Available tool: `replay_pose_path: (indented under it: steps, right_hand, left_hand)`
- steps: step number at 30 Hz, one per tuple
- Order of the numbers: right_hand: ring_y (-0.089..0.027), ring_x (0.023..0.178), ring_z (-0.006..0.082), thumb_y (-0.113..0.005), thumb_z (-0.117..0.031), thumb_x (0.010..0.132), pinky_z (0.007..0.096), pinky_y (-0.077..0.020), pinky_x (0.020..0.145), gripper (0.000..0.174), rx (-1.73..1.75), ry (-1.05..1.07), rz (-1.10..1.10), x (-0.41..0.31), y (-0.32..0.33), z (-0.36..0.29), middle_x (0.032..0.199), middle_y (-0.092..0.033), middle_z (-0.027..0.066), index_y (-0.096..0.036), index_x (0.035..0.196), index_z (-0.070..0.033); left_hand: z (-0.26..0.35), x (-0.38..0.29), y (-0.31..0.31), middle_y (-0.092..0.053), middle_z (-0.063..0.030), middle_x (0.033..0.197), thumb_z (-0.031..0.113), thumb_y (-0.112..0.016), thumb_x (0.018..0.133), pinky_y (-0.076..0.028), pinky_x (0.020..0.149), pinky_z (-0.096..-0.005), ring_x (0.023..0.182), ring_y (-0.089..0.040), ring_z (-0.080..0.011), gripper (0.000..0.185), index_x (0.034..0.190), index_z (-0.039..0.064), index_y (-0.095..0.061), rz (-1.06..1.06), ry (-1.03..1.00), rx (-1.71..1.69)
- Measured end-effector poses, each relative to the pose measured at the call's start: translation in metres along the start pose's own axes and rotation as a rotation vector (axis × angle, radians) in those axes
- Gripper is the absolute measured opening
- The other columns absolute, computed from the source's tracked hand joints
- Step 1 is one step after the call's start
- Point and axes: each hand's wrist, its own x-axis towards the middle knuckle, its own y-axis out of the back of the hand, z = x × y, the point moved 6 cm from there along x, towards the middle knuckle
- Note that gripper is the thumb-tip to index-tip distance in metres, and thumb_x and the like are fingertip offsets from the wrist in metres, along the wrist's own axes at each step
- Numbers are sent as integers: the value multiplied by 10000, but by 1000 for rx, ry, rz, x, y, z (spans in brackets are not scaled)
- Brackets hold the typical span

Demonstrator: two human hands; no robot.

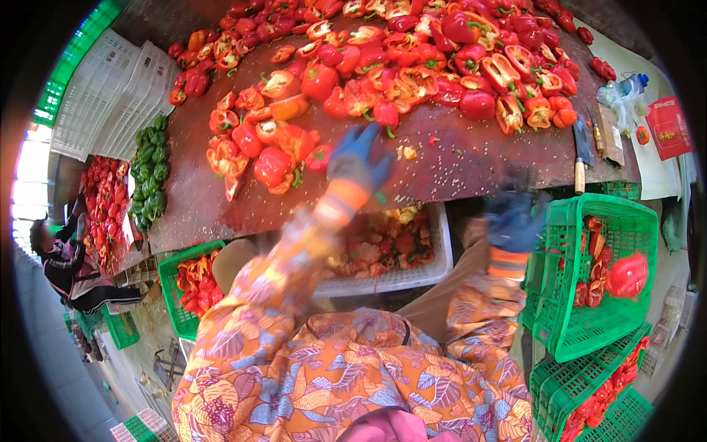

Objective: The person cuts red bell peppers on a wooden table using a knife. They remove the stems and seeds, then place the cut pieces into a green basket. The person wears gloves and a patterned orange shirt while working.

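My left hand [356,157], in a blue and grey glove, reaches over the tabletop [431,166] with thumb and fingers apart and nothing visible in it. Beside its fingertips lie a whole red bell pepper [385,115] and, to the left, a group of whole and cut peppers [273,166]. Motion blurs my gloved right hand [513,218] at the table's front edge, left of a green plastic crate [602,337]; whether it holds anything cannot be made out. Over that crate's opening is a blurred red pepper [627,276], seemingly in mid-air. Cut peppers [595,290] lie inside.
A white crate [381,279] of pepper scraps sits below the table edge. A wooden-handled knife [579,177] lies at the right edge. Left are a green crate [165,282], green peppers [149,174], stacked white crates [119,94] and another person [66,259].
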Motion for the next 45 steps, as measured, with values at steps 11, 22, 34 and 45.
replay_pose_path:
  steps: [11,22,34,45]
  right_hand:
    - [-630,931,184,-548,-302,946,306,-523,776,454,-722,-242,506,15,92,96,1135,-617,83,-481,1330,-70]
    - [-608,1025,221,-732,-156,744,358,-501,862,591,-1307,118,88,14,29,133,1135,-611,165,-464,1260,-51]
    - [-666,784,281,-669,-249,803,407,-510,689,349,-1381,-187,274,6,60,157,853,-667,146,-542,1083,-83]
    - [-448,511,86,-536,-284,920,224,-373,470,188,-356,-531,680,2,101,152,635,-480,-13,-517,802,-138]
  left_hand:
    - [-27,23,-62,-576,-103,1117,73,-632,780,-491,867,-321,938,-578,-202,430,1196,58,-522,-174,537,-1187]
    - [22,-80,-26,-553,-143,1203,315,-658,873,-438,967,-346,1120,-530,-212,598,1336,17,-424,-318,381,-888]
    - [9,-101,-44,-639,-84,980,298,-667,895,-504,765,-277,860,-604,-127,387,1118,6,-545,-373,730,-1142]
    - [-4,-98,-52,-589,-57,951,216,-559,939,-464,773,-280,875,-575,-147,233,1094,43,-545,-413,675,-1437]
